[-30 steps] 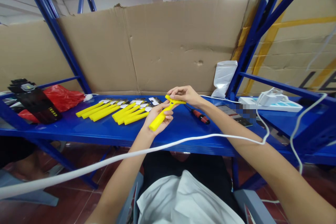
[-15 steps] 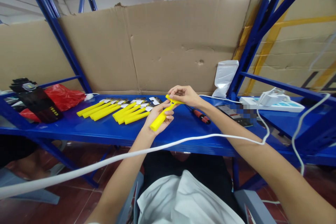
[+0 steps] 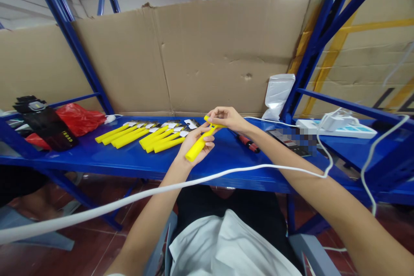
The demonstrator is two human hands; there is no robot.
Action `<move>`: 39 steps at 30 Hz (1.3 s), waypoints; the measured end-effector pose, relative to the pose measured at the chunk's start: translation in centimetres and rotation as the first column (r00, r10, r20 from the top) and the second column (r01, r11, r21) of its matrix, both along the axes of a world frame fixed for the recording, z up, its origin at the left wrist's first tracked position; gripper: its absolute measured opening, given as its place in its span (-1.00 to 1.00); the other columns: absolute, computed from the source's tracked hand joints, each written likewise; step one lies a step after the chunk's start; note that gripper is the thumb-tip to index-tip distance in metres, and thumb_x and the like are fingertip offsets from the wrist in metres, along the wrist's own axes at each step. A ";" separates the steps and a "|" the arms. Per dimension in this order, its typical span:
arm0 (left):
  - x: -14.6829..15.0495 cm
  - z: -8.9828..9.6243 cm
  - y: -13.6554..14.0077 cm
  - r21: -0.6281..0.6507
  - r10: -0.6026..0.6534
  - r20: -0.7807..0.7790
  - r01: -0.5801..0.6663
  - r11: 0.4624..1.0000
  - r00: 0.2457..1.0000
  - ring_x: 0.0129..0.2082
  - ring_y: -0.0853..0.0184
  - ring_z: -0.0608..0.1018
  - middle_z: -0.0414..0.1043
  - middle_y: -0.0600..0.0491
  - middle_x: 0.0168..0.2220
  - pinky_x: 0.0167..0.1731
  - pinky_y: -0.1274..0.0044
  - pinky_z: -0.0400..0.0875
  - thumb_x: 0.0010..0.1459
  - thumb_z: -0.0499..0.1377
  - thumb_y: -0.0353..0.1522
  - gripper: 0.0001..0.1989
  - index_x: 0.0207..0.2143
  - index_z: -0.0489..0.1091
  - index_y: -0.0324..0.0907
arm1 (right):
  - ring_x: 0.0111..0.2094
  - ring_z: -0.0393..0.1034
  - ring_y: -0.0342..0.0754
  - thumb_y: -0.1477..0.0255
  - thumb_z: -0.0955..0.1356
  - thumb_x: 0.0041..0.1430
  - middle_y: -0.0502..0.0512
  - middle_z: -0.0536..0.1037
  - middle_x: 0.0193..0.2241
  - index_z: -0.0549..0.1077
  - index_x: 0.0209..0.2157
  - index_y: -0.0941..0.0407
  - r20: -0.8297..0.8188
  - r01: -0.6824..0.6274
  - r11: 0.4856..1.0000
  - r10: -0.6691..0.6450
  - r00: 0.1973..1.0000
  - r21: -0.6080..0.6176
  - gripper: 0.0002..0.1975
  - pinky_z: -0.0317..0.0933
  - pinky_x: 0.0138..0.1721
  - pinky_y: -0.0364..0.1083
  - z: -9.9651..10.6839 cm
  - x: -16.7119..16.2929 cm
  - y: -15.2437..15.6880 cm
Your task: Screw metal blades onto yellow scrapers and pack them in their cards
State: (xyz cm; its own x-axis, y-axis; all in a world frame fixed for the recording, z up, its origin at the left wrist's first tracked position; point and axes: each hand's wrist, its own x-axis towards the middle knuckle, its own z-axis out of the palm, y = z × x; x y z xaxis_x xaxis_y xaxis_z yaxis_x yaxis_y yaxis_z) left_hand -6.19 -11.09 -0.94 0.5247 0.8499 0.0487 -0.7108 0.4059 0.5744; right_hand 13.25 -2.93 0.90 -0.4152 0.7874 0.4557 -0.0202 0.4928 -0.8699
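My left hand (image 3: 191, 141) wraps its fingers round the thick handle of a yellow T-shaped tool (image 3: 195, 149), held tilted just above the blue table. At the tool's crosspiece my right hand (image 3: 230, 117) is closed, thumb and fingers pinching it; whether a smaller part sits between them I cannot tell. Left of the hands, several yellow-handled tools (image 3: 129, 138) lie in a slanted row, with white and black pieces at their far ends. A red and black screwdriver (image 3: 248, 142) rests on the table beneath my right forearm.
Cardboard (image 3: 200, 60) walls off the table's (image 3: 106, 159) back. A white cable (image 3: 136, 200) crosses in front of my forearms. At right are a white power strip (image 3: 352, 130) and a dark flat packet (image 3: 284, 140); at left, a black box (image 3: 48, 127) and red bag (image 3: 79, 118).
Almost nothing differs. Both hands keep their hold on the yellow tool, and the whole view has shifted only slightly.
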 end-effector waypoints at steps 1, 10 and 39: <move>0.0 0.0 0.0 0.004 0.000 -0.004 0.000 1.000 1.000 -0.60 0.63 0.41 0.52 0.00 -0.11 -0.58 0.73 0.35 0.40 0.13 -0.61 -0.64 0.13 0.47 -0.13 | -0.14 0.66 0.03 0.00 0.74 -0.07 0.18 0.77 -0.06 0.62 -0.36 0.09 -0.005 -0.003 1.000 0.003 1.000 -0.013 -0.48 0.58 -0.20 -0.06 0.0 0.0 0.0; 0.0 0.1 -0.2 0.032 0.011 -0.027 -0.010 0.999 1.000 -0.59 0.63 0.41 0.54 -0.01 -0.07 -0.56 0.73 0.36 0.35 0.17 -0.60 -0.56 0.20 0.47 -0.08 | -0.11 0.67 0.09 -0.05 0.73 -0.07 0.19 0.78 -0.14 0.63 -0.33 0.07 0.012 0.042 0.998 -0.041 0.999 -0.049 -0.45 0.58 -0.22 -0.04 0.1 -0.1 -0.3; 0.2 0.3 -0.5 0.062 0.069 -0.055 -0.065 0.996 0.996 -0.60 0.61 0.38 0.54 -0.01 -0.09 -0.58 0.73 0.35 0.31 0.19 -0.59 -0.58 0.14 0.46 -0.09 | -0.20 0.61 -0.01 0.03 0.72 -0.02 0.11 0.74 -0.20 0.66 -0.33 0.09 -0.025 0.027 0.998 -0.029 0.999 -0.056 -0.53 0.51 -0.14 -0.06 0.2 0.2 0.1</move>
State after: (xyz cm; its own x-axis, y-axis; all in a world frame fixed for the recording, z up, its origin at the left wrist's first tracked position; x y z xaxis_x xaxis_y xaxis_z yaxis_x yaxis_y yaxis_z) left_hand -5.97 -11.61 -0.59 0.4699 0.8798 0.0723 -0.7005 0.3218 0.6369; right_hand 13.43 -2.87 1.12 -0.3813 0.8230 0.4211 -0.0297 0.4444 -0.8953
